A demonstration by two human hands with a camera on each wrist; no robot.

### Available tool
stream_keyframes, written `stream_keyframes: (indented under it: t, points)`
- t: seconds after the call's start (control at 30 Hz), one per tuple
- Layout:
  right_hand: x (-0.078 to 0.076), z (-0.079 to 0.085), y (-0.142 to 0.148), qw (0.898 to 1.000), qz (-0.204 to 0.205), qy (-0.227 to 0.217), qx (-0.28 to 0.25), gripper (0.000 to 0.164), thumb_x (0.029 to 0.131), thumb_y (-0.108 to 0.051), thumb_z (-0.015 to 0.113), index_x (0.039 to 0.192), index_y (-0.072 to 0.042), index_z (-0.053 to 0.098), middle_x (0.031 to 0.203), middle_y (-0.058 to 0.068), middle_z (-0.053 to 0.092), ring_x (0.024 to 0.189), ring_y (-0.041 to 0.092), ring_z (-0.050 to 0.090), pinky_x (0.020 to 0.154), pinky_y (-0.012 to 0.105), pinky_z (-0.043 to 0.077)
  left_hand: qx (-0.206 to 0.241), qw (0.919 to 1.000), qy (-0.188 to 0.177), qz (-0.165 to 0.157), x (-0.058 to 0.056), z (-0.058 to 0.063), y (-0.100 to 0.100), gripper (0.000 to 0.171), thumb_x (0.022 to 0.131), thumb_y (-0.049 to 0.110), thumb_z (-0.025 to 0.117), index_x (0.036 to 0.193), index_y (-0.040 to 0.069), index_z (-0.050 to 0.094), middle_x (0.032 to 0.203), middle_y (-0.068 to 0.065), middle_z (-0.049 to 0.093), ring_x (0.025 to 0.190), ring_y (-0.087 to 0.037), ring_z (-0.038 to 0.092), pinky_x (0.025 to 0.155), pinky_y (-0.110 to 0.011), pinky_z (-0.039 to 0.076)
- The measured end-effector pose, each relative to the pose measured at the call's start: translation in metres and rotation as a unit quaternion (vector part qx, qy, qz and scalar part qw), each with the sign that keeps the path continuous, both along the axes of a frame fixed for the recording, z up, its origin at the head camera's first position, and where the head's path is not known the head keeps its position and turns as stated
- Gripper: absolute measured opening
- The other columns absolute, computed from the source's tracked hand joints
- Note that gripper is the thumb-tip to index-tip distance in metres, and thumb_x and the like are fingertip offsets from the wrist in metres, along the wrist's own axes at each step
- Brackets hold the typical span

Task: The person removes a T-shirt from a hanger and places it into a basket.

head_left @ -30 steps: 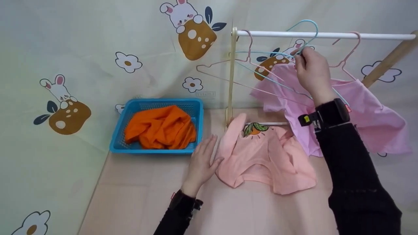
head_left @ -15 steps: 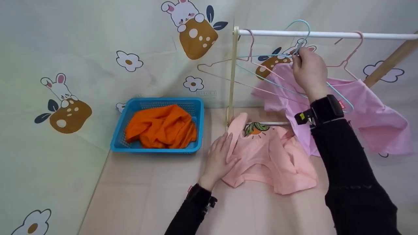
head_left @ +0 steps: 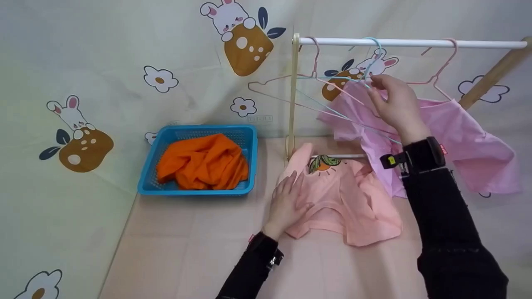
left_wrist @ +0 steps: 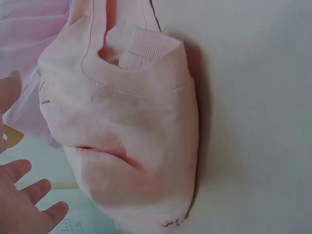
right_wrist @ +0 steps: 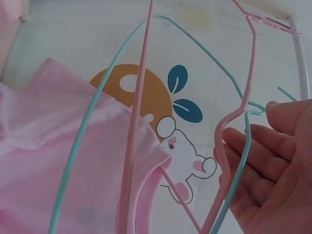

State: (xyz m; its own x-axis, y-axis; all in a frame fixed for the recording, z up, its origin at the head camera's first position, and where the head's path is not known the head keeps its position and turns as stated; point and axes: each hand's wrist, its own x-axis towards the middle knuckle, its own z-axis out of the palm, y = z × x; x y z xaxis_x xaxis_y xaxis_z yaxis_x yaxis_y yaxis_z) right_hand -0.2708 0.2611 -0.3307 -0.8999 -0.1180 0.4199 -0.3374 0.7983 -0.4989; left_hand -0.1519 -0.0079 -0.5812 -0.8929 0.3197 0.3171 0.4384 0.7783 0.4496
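Note:
A turquoise hanger (head_left: pixel 378 49) hangs by its hook on the white rail (head_left: pixel 411 42), between two pink hangers. My right hand (head_left: pixel 397 101) is at its neck, with thumb and fingers apart; in the right wrist view the thumb tip is beside the neck and the fingers are loosely bent. Below the rail lies a peach long-sleeved top (head_left: pixel 326 193) with a fruit print, neckline towards me. Over its left side my left hand (head_left: pixel 286 205) is spread, fingers straight; whether it touches the cloth I cannot tell.
A pink shirt (head_left: pixel 469 137) hangs on the right pink hanger (head_left: pixel 445 64). The left pink hanger (head_left: pixel 316 58) carries no garment and overlaps the turquoise one. A blue basket (head_left: pixel 195 192) holding orange cloth (head_left: pixel 203 164) stands left. The rack's post (head_left: pixel 293 104) rises behind the peach top.
My right hand has lowered the turquoise hanger until its hook rests on the rail, and its grip has loosened. My left hand has moved right, from beside the peach top to over it.

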Motion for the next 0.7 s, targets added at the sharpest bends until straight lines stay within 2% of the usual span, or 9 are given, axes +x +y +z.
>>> stream_keyframes:
  t: [0.17, 0.3, 0.5, 0.7]
  points:
    - [0.014, -0.013, 0.014, 0.997, 0.038, 0.06, 0.003, 0.054, 0.096, -0.023, 0.064, 0.142, 0.001, 0.049, 0.141, 0.023, 0.052, 0.133, 0.042, 0.042, 0.114, 0.051, 0.024, -0.012, 0.9999, -0.001, -0.006, -0.003, -0.003, 0.01, 0.095, 0.083, 0.051, 0.075, 0.157, 0.013, 0.028, 0.16, -0.011, 0.029, 0.141, -0.035, 0.033, 0.11, -0.052, 0.032]
    - [0.026, -0.022, 0.022, 0.995, 0.047, 0.09, 0.007, 0.061, 0.093, -0.024, 0.066, 0.146, -0.001, 0.045, 0.149, 0.02, 0.044, 0.14, 0.04, 0.033, 0.117, 0.05, 0.017, -0.025, 0.9996, -0.006, -0.007, -0.006, -0.007, 0.018, 0.098, 0.081, 0.053, 0.076, 0.157, 0.013, 0.028, 0.16, -0.013, 0.028, 0.141, -0.036, 0.031, 0.11, -0.051, 0.031]
    - [0.041, -0.036, 0.028, 0.993, 0.046, 0.101, 0.031, 0.069, 0.093, -0.034, 0.064, 0.152, -0.009, 0.038, 0.158, 0.013, 0.032, 0.147, 0.032, 0.021, 0.118, 0.052, 0.006, -0.036, 0.9975, -0.061, -0.01, -0.008, -0.011, 0.026, 0.106, 0.078, 0.057, 0.077, 0.16, 0.022, 0.02, 0.163, -0.012, 0.017, 0.146, -0.038, 0.021, 0.113, -0.056, 0.024]
    - [0.057, -0.053, 0.03, 0.982, 0.053, 0.174, 0.059, 0.071, 0.093, -0.05, 0.056, 0.153, -0.015, 0.039, 0.159, 0.013, 0.031, 0.147, 0.036, 0.022, 0.116, 0.059, 0.006, -0.055, 0.9929, -0.106, -0.001, -0.014, -0.018, 0.033, 0.109, 0.075, 0.063, 0.076, 0.16, 0.034, 0.014, 0.166, -0.009, 0.002, 0.148, -0.04, 0.009, 0.113, -0.064, 0.014]
